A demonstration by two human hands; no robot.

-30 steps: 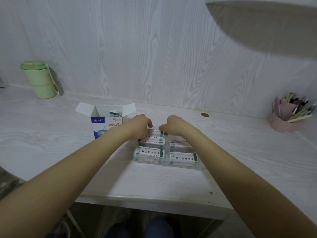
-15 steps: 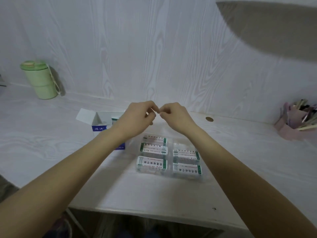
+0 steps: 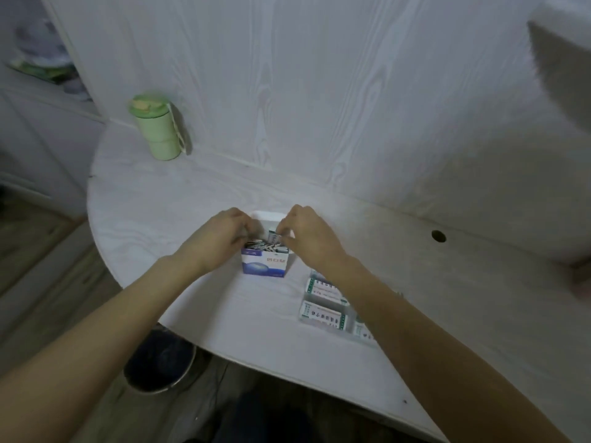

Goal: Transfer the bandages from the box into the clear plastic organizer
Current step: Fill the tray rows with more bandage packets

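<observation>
Home desk, green flask

— Where does the view look from?
— From the person's head, forward and steeply down onto the white desk, wide-angle, so edges bow.
— How near?
— Close: both forearms run in from the bottom corners to the box just below centre. The wall fills the top; a green cup sits at ten o'clock, a bin under the desk at seven.
— Any second view?
— None; nothing is shared.
</observation>
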